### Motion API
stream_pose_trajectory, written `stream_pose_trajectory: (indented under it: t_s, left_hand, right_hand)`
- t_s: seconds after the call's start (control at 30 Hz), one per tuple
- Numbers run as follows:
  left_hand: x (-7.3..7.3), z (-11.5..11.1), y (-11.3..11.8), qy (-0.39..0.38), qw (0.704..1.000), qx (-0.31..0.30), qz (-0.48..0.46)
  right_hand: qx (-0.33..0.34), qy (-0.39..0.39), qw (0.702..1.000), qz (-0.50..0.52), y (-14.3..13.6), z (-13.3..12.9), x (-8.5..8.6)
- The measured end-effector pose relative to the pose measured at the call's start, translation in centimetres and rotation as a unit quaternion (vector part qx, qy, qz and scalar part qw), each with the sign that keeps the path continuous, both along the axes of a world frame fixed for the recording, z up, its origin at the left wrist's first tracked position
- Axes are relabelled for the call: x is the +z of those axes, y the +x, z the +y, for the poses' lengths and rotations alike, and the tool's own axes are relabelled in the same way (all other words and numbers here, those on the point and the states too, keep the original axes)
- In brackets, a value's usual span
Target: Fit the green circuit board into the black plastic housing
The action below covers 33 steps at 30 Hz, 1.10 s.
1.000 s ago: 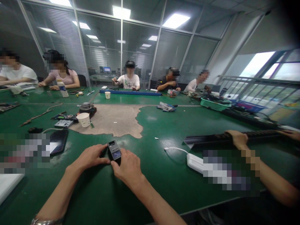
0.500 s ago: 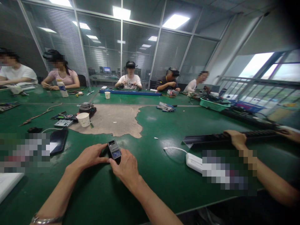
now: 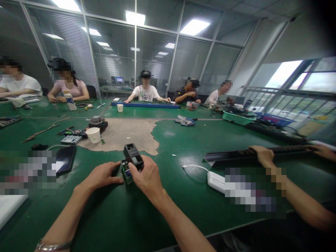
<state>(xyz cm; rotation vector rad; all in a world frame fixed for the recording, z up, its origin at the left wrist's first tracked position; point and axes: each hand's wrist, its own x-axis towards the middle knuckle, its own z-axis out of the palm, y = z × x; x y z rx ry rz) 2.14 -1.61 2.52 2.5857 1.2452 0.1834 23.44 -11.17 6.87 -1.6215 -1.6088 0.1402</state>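
Observation:
My right hand (image 3: 148, 178) grips a dark grey plastic housing cover (image 3: 133, 155) with rectangular cutouts, tilted above a small green circuit board assembly (image 3: 127, 174). A bluish part shows on the board, whose right side is partly hidden by my right hand and the cover. Just left of the board is my left hand (image 3: 103, 175), thumb and forefinger apart, their tips at the board's left edge. Whether those tips touch it I cannot tell. A metal bracelet circles my left wrist.
Left of my hands lie a dark phone (image 3: 65, 159) and a paper cup (image 3: 93, 135) beside electronic parts. A white power strip (image 3: 216, 182) lies to the right. Beyond it a co-worker's hand (image 3: 262, 155) rests on a long black metal channel (image 3: 228, 156). Other people sit across the table.
My right hand has lifted the dark cover up and right, off the green board, which is now exposed. My left hand has barely moved. The person opposite has spread both arms along the blue bar.

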Motion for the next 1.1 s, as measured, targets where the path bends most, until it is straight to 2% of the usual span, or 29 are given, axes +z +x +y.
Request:
stream_pose_trajectory:
  t_s: [0.1,0.2,0.37,0.6,0.9,1.1]
  left_hand:
    - [-0.2,0.2,-0.1,-0.002,1.0,-0.003,0.004]
    - [-0.3,0.3,-0.2,-0.002,1.0,-0.003,0.006]
    - [-0.5,0.4,-0.2,-0.002,1.0,-0.005,0.003]
    - [-0.4,0.4,0.0,-0.002,1.0,-0.006,0.018]
    - [0.0,0.0,0.0,-0.002,1.0,-0.005,0.013]
    - [-0.4,0.2,0.0,0.0,1.0,-0.002,0.011]
  right_hand:
    - [-0.018,-0.007,1.0,-0.004,1.7,0.8,-0.4]
    - [-0.041,-0.041,0.998,-0.012,2.7,1.2,-1.7]
    - [-0.049,-0.086,0.995,-0.03,2.7,1.1,-3.4]
    - [-0.047,-0.137,0.987,-0.065,2.8,0.7,-4.4]
    - [-0.059,-0.089,0.993,-0.049,3.1,0.4,-4.9]
    - [-0.054,-0.072,0.996,-0.026,3.4,0.8,-5.0]
